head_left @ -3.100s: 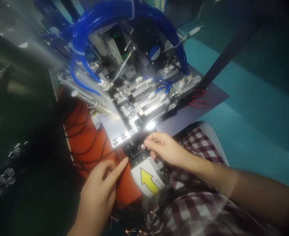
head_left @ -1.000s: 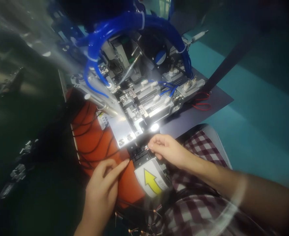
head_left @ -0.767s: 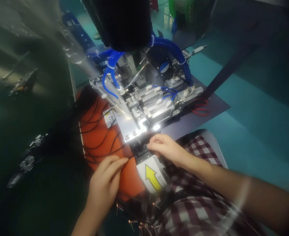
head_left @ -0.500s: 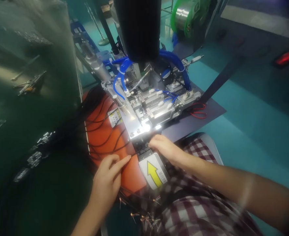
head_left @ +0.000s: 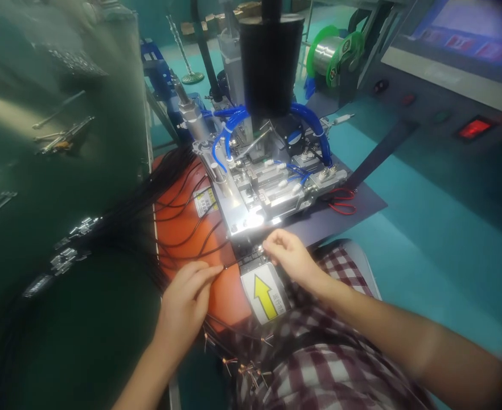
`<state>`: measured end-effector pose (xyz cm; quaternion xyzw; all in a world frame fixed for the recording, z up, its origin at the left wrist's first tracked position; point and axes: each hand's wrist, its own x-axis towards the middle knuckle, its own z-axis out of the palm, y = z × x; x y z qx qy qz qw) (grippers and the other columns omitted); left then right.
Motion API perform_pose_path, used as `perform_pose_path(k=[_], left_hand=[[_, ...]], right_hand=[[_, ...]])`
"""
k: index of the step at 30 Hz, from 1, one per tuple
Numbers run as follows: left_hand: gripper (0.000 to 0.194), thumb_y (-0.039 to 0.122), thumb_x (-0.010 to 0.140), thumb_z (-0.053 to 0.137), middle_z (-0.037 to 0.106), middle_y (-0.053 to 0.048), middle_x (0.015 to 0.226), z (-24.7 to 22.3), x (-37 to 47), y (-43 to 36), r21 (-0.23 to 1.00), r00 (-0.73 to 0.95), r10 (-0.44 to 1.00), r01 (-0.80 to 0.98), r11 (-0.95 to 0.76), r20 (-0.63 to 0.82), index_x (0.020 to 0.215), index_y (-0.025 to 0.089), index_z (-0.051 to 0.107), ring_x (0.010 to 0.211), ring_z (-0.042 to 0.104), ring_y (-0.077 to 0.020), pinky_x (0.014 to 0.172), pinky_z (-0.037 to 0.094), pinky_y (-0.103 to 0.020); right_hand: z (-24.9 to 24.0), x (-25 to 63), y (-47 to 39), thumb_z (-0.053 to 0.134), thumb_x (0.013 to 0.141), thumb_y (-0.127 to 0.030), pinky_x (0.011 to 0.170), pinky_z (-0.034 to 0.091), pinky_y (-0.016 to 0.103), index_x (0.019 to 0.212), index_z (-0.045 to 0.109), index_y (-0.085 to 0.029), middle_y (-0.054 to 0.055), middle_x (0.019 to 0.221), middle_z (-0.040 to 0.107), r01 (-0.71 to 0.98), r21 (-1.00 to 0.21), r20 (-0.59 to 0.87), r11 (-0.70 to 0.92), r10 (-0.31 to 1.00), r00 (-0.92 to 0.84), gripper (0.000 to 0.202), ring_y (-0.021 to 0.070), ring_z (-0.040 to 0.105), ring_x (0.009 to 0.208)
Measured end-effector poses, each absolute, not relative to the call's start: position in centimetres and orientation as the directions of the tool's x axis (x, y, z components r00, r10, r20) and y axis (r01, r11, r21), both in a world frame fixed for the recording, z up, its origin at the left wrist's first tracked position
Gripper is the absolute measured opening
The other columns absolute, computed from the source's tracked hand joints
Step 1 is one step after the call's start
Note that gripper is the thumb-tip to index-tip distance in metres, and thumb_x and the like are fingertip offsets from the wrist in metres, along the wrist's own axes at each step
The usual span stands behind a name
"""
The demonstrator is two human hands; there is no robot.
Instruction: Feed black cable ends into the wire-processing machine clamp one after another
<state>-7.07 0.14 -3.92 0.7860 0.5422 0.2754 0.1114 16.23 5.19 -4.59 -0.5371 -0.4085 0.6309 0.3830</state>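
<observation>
A thin black cable (head_left: 234, 262) runs across the dark clip holder (head_left: 250, 259) at the front of the machine. My left hand (head_left: 189, 293) pinches this cable between thumb and forefinger, left of the holder and above the orange plate (head_left: 229, 299). At the right side of the holder, my right hand (head_left: 291, 256) has its thumb and forefinger closed at the cable's end; the tip itself is mostly hidden by the fingers. Just in front of the holder is a white label with a yellow arrow (head_left: 264, 293).
The metal machine (head_left: 272, 188) with blue air hoses stands beyond my hands, a black cylinder (head_left: 271, 65) above it. More black cables (head_left: 148, 196) lie to the left. Red-handled scissors (head_left: 342, 202), a green wire spool (head_left: 332, 54) and a control panel (head_left: 443, 85) are to the right.
The camera view has tilted up, showing more of the panel and spool. Both hands stay at the holder; the right fingers have shifted slightly, and the cable between the hands shows more clearly.
</observation>
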Motion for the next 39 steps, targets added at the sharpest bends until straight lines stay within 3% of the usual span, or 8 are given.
perform_pose_path(k=[6, 14, 32, 39], left_hand=[[0.022, 0.015, 0.089, 0.05, 0.065, -0.004, 0.094, -3.7, -7.1, 0.2, 0.444, 0.275, 0.894, 0.792, -0.42, 0.354, 0.097, 0.02, 0.07, 0.086, 0.063, -0.0141, 0.077, 0.05, -0.024], [0.017, 0.019, 0.091, 0.05, 0.066, -0.005, 0.093, -3.5, -7.2, 0.2, 0.44, 0.272, 0.901, 0.801, -0.407, 0.338, 0.093, 0.019, 0.067, 0.087, 0.064, -0.0139, 0.078, 0.051, -0.023], [0.021, 0.024, 0.091, 0.046, 0.066, -0.005, 0.087, -3.2, -7.0, 0.2, 0.419, 0.26, 0.908, 0.821, -0.386, 0.328, 0.088, 0.02, 0.067, 0.082, 0.063, -0.0155, 0.075, 0.052, -0.026], [0.021, 0.024, 0.09, 0.047, 0.066, -0.004, 0.087, -3.1, -6.8, 2.5, 0.432, 0.173, 0.93, 0.847, -0.309, 0.325, 0.086, 0.019, 0.067, 0.082, 0.063, -0.016, 0.076, 0.051, -0.028]], right_hand=[[-4.4, 16.3, 5.3, 0.058, 0.079, -0.036, 0.057, 0.035, 0.025, 0.064, 0.046, -0.019, -0.008, 0.049, 0.047, -0.018, -0.915, -0.395, -0.404, 0.904, -0.165, 0.025, 0.0093, 0.043, 0.049], [-5.1, 20.2, 2.5, 0.055, 0.081, -0.052, 0.06, 0.033, 0.026, 0.068, 0.052, -0.018, -0.005, 0.057, 0.048, -0.016, -0.874, -0.482, -0.486, 0.87, -0.103, 0.037, 0.0105, 0.042, 0.055], [-6.8, 22.9, -2.6, 0.06, 0.076, -0.056, 0.058, 0.033, 0.026, 0.065, 0.052, -0.019, -0.004, 0.057, 0.046, -0.022, -0.791, -0.602, -0.611, 0.784, -0.153, 0.04, 0.0105, 0.04, 0.053], [-6.9, 22.8, -4.0, 0.059, 0.078, -0.053, 0.061, 0.036, 0.027, 0.062, 0.05, -0.019, -0.003, 0.057, 0.048, 0.048, -0.753, -0.654, -0.657, 0.738, -0.166, 0.039, 0.0112, 0.042, 0.055]])
